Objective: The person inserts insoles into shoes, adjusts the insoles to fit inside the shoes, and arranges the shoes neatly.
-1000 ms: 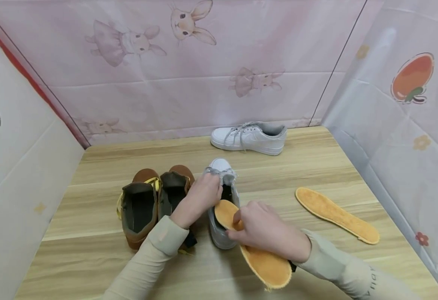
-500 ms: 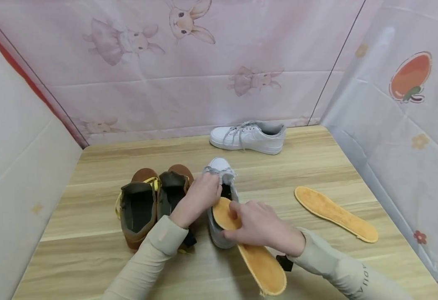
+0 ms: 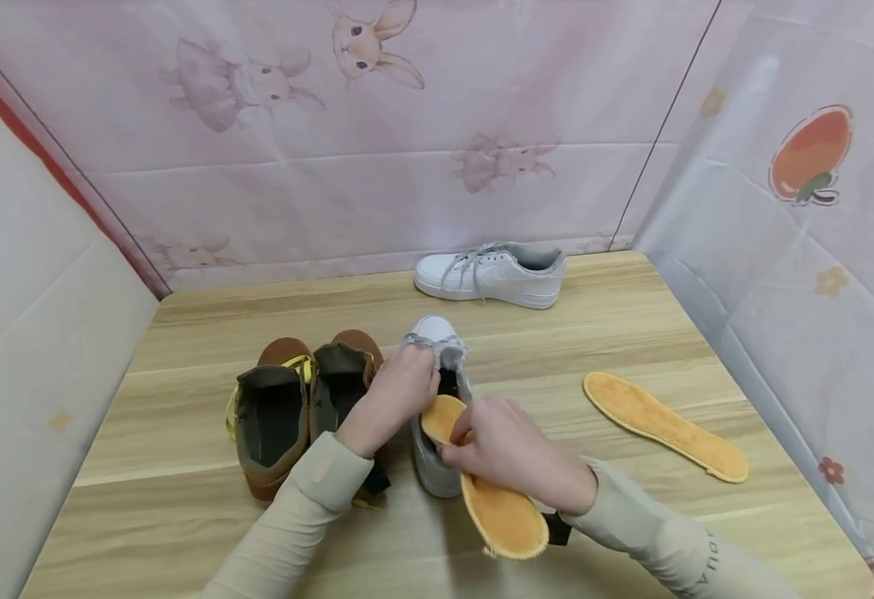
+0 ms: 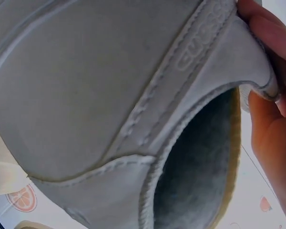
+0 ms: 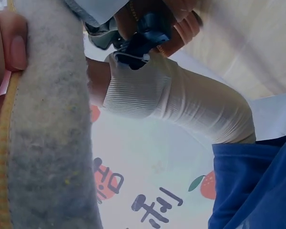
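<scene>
In the head view my left hand (image 3: 399,387) holds the tongue area of a white sneaker (image 3: 437,474), which stands toe away from me. The left wrist view has that hand (image 4: 276,109) pinching the shoe's upper near the opening. My right hand (image 3: 515,445) grips a fuzzy orange insole (image 3: 508,524) near its middle. The insole's front end lies over the sneaker's opening, while its other end sticks out toward me. Seen from the right wrist, the insole's grey underside (image 5: 52,124) has a yellow edge. How far its tip reaches inside is hidden.
A second orange insole (image 3: 665,426) lies flat on the wooden table (image 3: 160,433) to the right. Another white sneaker (image 3: 497,279) stands sideways at the back. Left of my hands is a pair of brown shoes (image 3: 265,487) with yellow laces. Printed curtains (image 3: 377,200) enclose the table.
The insole's near end has swung left and away from me, and my right hand has shifted slightly left with it. My left hand keeps its hold on the sneaker.
</scene>
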A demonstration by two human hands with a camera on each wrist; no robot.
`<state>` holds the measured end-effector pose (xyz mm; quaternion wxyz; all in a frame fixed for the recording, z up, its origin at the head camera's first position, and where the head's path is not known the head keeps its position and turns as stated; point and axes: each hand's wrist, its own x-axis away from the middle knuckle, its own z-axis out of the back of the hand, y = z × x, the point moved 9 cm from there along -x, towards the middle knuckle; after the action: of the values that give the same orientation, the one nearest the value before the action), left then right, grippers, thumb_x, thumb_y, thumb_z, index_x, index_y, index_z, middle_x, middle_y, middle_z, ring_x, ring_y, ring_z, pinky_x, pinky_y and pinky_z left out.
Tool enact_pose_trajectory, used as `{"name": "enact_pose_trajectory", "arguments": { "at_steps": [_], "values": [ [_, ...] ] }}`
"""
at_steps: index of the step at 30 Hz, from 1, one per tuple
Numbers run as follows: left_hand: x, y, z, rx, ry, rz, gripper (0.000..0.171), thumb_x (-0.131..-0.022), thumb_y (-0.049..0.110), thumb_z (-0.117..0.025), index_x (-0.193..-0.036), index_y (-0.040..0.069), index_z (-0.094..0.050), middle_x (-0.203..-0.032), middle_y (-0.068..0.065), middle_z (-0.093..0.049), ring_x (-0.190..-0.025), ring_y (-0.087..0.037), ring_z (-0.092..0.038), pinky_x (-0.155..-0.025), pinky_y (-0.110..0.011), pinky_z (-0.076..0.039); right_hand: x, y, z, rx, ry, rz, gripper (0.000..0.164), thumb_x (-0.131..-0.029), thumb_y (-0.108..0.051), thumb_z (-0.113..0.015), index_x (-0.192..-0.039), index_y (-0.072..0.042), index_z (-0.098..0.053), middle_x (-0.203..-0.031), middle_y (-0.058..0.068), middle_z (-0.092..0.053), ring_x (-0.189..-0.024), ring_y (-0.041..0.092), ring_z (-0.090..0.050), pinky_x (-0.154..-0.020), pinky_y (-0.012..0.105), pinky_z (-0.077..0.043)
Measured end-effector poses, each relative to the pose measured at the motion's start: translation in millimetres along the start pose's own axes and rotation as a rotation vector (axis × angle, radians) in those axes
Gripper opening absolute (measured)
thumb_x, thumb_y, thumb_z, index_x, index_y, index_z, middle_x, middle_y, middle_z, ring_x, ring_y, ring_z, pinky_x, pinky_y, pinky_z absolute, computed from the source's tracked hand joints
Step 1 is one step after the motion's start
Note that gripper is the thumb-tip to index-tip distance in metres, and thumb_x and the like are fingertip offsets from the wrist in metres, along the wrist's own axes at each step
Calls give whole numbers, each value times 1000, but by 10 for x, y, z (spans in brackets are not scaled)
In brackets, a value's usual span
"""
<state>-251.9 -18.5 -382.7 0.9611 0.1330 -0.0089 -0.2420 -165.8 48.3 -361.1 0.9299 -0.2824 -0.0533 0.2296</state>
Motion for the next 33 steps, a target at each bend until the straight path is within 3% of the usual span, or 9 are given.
{"name": "enact_pose_trajectory", "arguments": {
  "at_steps": [6,17,28,33],
  "values": [
    [7,17,7,-21,22,-16,30,-88,9,-54,-58,10,-47,-58,-2,-41,-50,-15,-43,-41,-25,-36,-67,-69,-23,35,20,45,38,-77,-19,-64,-42,-25,-50,-38,-19,-34,-35,-3,-36,-37,19,-32],
    [11,36,20,-24,19,-31,29,-89,6,-53,-60,9,-48,-56,-2,-41,-48,-14,-40,-40,-25,-33,-157,-161,-50,111,87,115,37,-74,-11,-64,-43,-21,-49,-42,-15,-35,-39,-1,-35,-37,17,-31],
    [5,65,35,-23,17,-71,31,-88,4,-52,-58,9,-47,-57,-3,-43,-48,-14,-42,-42,-25,-34,-328,-81,-105,193,141,116,36,-70,-7,-64,-43,-18,-41,-45,-10,-33,-43,6,-34,-38,23,-32],
    [-2,64,34,-5,22,-86,32,-88,4,-51,-57,9,-48,-57,-3,-44,-50,-15,-41,-44,-27,-36,-418,18,-137,224,185,101,32,-69,-9,-66,-49,-18,-43,-51,-6,-39,-47,12,-41,-39,27,-35]
  ]
}}
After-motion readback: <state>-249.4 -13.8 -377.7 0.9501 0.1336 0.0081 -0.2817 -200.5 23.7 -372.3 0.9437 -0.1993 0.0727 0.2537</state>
